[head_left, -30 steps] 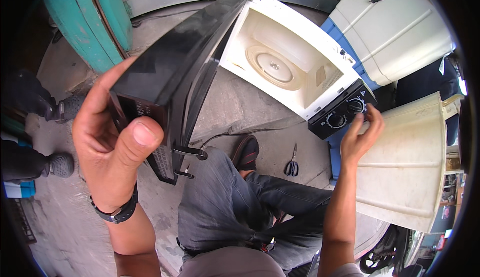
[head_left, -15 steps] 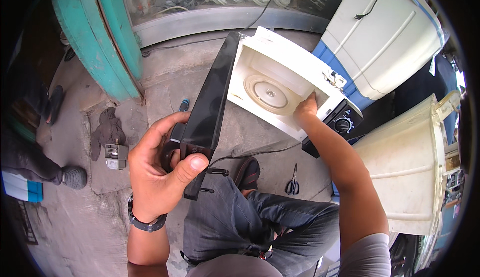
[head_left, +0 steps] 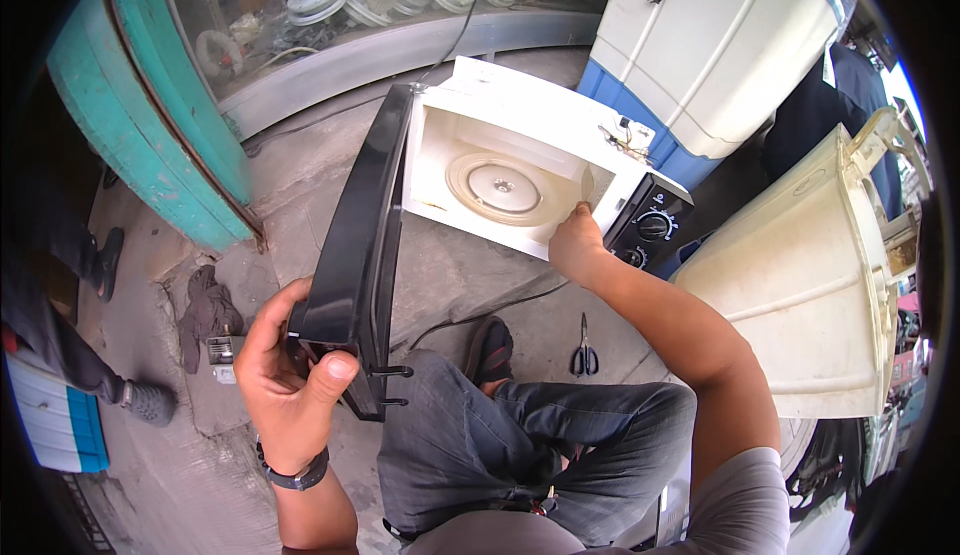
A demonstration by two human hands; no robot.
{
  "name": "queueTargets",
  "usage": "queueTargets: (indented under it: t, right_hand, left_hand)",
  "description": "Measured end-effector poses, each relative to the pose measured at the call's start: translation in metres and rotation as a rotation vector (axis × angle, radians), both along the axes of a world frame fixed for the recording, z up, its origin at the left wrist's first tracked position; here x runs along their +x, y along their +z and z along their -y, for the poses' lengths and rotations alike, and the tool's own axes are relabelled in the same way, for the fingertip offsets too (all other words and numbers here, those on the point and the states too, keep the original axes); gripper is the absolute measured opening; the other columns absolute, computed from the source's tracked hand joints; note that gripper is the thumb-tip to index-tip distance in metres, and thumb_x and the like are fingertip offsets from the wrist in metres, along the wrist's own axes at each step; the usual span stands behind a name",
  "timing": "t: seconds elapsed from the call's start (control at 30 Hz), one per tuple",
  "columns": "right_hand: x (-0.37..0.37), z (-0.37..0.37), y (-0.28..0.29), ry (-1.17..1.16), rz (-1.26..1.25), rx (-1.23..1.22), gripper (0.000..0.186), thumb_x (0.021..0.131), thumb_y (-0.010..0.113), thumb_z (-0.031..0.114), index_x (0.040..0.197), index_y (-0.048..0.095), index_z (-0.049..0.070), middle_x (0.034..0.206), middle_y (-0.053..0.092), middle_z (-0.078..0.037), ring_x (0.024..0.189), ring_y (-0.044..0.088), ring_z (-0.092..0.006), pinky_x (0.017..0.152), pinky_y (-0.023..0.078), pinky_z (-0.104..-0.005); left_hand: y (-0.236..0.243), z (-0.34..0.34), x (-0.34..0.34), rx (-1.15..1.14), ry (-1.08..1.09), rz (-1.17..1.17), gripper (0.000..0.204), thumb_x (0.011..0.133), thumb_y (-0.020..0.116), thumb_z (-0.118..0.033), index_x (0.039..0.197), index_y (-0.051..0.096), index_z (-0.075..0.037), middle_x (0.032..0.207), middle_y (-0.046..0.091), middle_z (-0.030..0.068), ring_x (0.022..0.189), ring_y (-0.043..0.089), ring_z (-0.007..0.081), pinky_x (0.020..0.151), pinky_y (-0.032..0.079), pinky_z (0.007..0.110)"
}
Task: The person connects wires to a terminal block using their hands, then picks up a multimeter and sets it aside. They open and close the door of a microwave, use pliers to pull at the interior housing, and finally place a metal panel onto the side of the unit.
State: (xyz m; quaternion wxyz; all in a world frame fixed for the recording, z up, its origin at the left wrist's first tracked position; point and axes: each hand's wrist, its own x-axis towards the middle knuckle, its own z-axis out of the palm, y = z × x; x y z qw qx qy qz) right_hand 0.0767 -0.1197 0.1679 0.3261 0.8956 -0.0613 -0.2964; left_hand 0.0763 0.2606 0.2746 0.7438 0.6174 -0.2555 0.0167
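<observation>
A: Microwave (head_left: 545, 97) status?
B: Was set on the concrete (head_left: 470, 265), door (head_left: 350, 225) swung wide.
A: Left hand (head_left: 290, 380)?
B: Door's end away from the microwave was gripped, fingers and thumb clamped across it.
A: Right hand (head_left: 580, 245)?
B: Was reached into the microwave, by the inner wall on the control panel (head_left: 650, 217) side. Fingers were bunched at a pale flat piece (head_left: 588, 185); whether it was pinched couldn't be told.
A: Nearby?
B: Scissors (head_left: 584, 358) were seen in front of the microwave.
</observation>
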Motion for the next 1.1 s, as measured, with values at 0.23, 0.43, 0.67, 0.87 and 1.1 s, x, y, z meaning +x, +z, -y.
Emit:
queueTargets:
  t: [0.23,0.43,0.67,0.87,1.1]
  right_hand:
    - [0.005,0.033,-0.084,-0.211,0.997,0.472,0.041,0.097,0.050,0.021,0.127,0.065,-0.002,0.127,0.067,-0.023,0.116,0.065,-0.0397,0.106,0.045,-0.0496]
    - [0.011,-0.055,-0.092,-0.280,1.033,0.595,0.069,0.100,0.053,0.038,0.155,0.039,-0.001,0.161,0.034,-0.028,0.149,0.028,-0.0507,0.122,0.021,-0.0600]
    - [0.065,-0.091,-0.092,-0.124,0.963,0.620,0.074,0.094,0.064,0.033,0.159,0.037,0.012,0.165,0.027,-0.024,0.155,0.020,-0.0418,0.123,0.018,-0.0613]
    - [0.086,-0.099,-0.087,-0.212,0.866,0.718,0.076,0.093,0.064,0.032,0.161,0.033,0.021,0.166,0.026,-0.021,0.156,0.021,-0.0385,0.124,0.017,-0.0585]
    - [0.089,-0.087,-0.081,-0.242,0.789,0.745,0.068,0.096,0.061,0.024,0.159,0.037,0.031,0.165,0.026,-0.017,0.153,0.023,-0.0371,0.120,0.021,-0.0619]
  left_hand:
    - [-0.017,-0.003,0.007,0.033,-0.008,-0.038,0.082,0.076,0.092,-0.039,0.133,0.059,0.008,0.121,0.067,0.0118,0.112,0.063,0.0186,0.100,0.047,0.031]
    - [-0.029,-0.027,0.013,0.115,0.093,0.039,0.087,0.075,0.091,-0.046,0.133,0.059,0.009,0.126,0.065,0.0139,0.120,0.060,0.0223,0.106,0.044,0.035]
    - [-0.055,-0.019,0.006,0.097,0.060,-0.001,0.087,0.074,0.092,-0.046,0.134,0.058,0.008,0.127,0.064,0.0136,0.121,0.060,0.0224,0.106,0.044,0.035]
    - [-0.062,-0.009,-0.001,0.086,0.039,-0.011,0.083,0.076,0.092,-0.040,0.134,0.057,0.008,0.126,0.064,0.0138,0.116,0.062,0.0215,0.102,0.047,0.034]
    - [-0.095,-0.012,-0.009,0.096,0.073,-0.014,0.086,0.073,0.094,-0.042,0.133,0.057,0.008,0.125,0.063,0.0135,0.117,0.061,0.0219,0.102,0.047,0.036]
